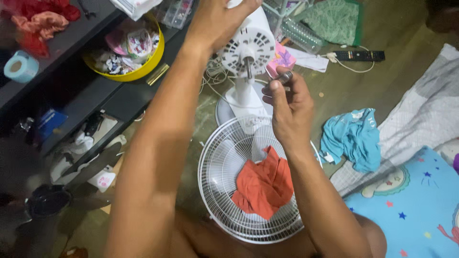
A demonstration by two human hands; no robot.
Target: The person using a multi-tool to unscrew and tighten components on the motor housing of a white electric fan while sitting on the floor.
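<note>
Hands first: my left hand (217, 21) is clamped over the top of the white fan motor housing (251, 45), fingers wrapped round it, steadying the head. My right hand (287, 102) is curled narrow, pinching a small dark metal piece (285, 76) between thumb and fingertips; I cannot tell exactly what that piece is. It sits just beside the bare motor shaft (248, 68), to the shaft's right and a touch below. The shaft's long axis points out of the housing toward me and downward, so the right hand is the nearer one to its tip, and nothing lies between them.

Going by size around the fan: a grey checked blanket (425, 110) and a blue star-print mat (411, 210) on my right, a dark shelf unit (86, 86) on my left. Below the housing lies the white wire fan guard (224, 157) flat on the floor, with an orange-red cloth (263, 186) in it, directly under my right forearm. The fan's round base (224, 112) sits behind the guard. A teal garment (354, 138) lies right of it, a yellow bowl (148, 64) of oddments on the shelf, a black remote control (358, 55) far off.
</note>
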